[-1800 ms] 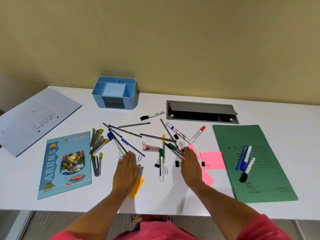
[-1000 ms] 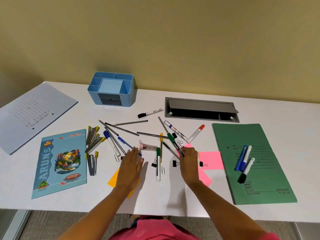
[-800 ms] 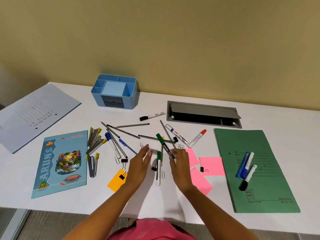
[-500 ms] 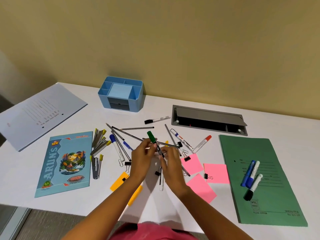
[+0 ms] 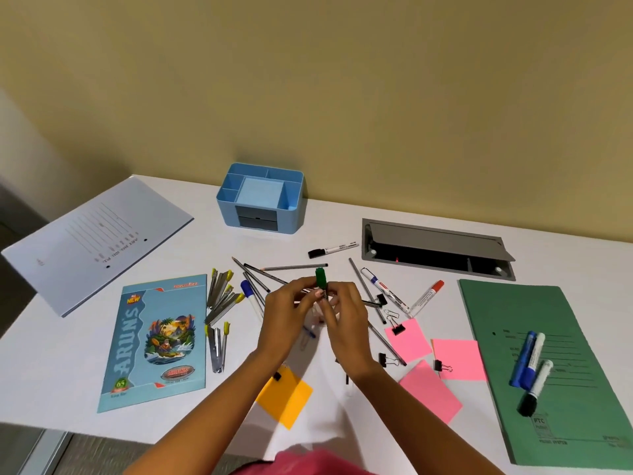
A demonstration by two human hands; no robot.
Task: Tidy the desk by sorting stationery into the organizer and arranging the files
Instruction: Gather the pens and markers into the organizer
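- The green marker (image 5: pixel 321 278) is held nearly upright above the middle of the table (image 5: pixel 51 365). Its long axis is close to vertical, with the green cap uppermost and tipped slightly toward the wall (image 5: pixel 308 80). Its lower end is hidden behind fingers.
- The left hand (image 5: pixel 286 315) and right hand (image 5: pixel 344 318) meet around it — the fingertips of each curl in and pinch the barrel just under the cap, one hand on either side.
- Under and around the hands lie scattered grey pencils (image 5: pixel 294 268), a blue-capped marker (image 5: pixel 249 296), a red-capped marker (image 5: pixel 426 298) and a black-capped marker (image 5: pixel 330 250). All lie flat and point different ways.
- The blue organizer (image 5: pixel 289 217) stands by the wall, beyond the scatter and well apart from the hands.
- Pink sticky notes (image 5: pixel 411 341) lie right of the hands, with black binder clips (image 5: pixel 397 329) on or beside them. An orange sticky note (image 5: pixel 286 397) lies beside the left forearm.
- The green file (image 5: pixel 575 399) lies flat at the right with three markers (image 5: pixel 529 363) on it. A pale file (image 5: pixel 96 241) sits at the far left corner, and a blue notebook (image 5: pixel 157 341) lies nearer, with yellow-tipped metal fasteners (image 5: pixel 224 296) just beside it.
- A grey cable hatch (image 5: pixel 435 248) is set into the white table, its lid raised — the wall behind is a plain yellowish colour.
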